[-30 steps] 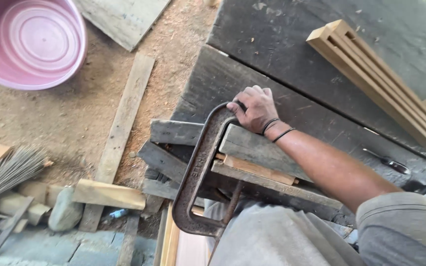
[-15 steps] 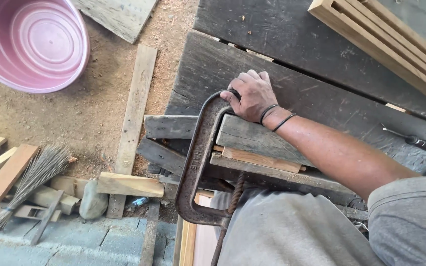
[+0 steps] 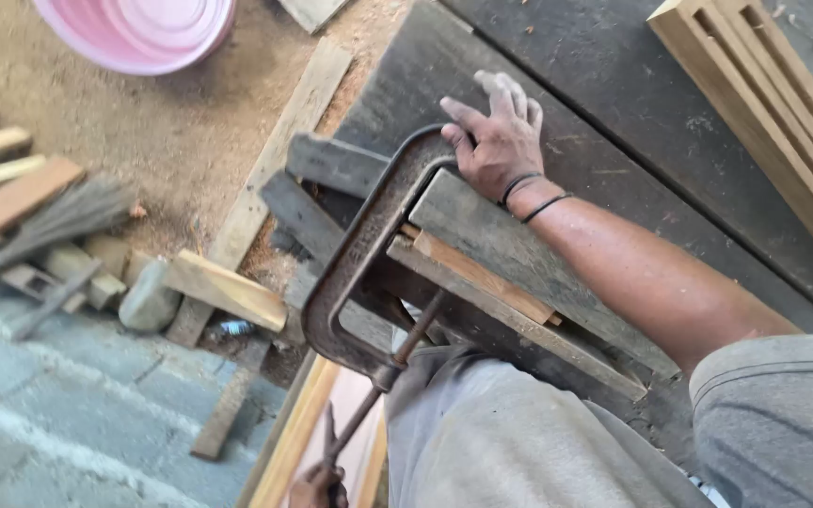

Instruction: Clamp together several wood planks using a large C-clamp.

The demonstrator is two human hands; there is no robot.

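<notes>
Clamp [image 3: 359, 273] — a rusty iron C-shaped frame, pitted and dark brown, hooked over the left edge of the bench [image 3: 613, 85]. Its curved back runs from the far jaw beside the wrist down to a threaded screw [image 3: 416, 334] that slants near and left toward the bottom edge of the view.

Right hand [image 3: 499, 141] lies flat on the bench top at the far end of the clamp; fingers [image 3: 510, 94] spread moderately wide and extended, gripping nothing, the thumb touching the frame's upper curve. The hand is dusty, with two dark bands at the wrist.

Left hand [image 3: 317, 484] shows only in part at the bottom edge, closed around the lower end of the screw rod; how tightly the fingers wrap cannot be told.

Between the jaws sit stacked planks [image 3: 519, 254] — grey, weathered boards with a paler orange-brown strip [image 3: 482, 277] sandwiched between them, all running near-right from the frame.

The bench is of dark, rough, stained boards. At far right on it lies a pale slatted wooden frame [image 3: 764, 103]. Left of the bench, on sawdust-strewn ground: a long plank [image 3: 275, 160], a pink plastic basin [image 3: 143, 33] at the far edge, a broom [image 3: 58, 221], a stone [image 3: 148, 301] and short offcuts [image 3: 223, 287].
</notes>
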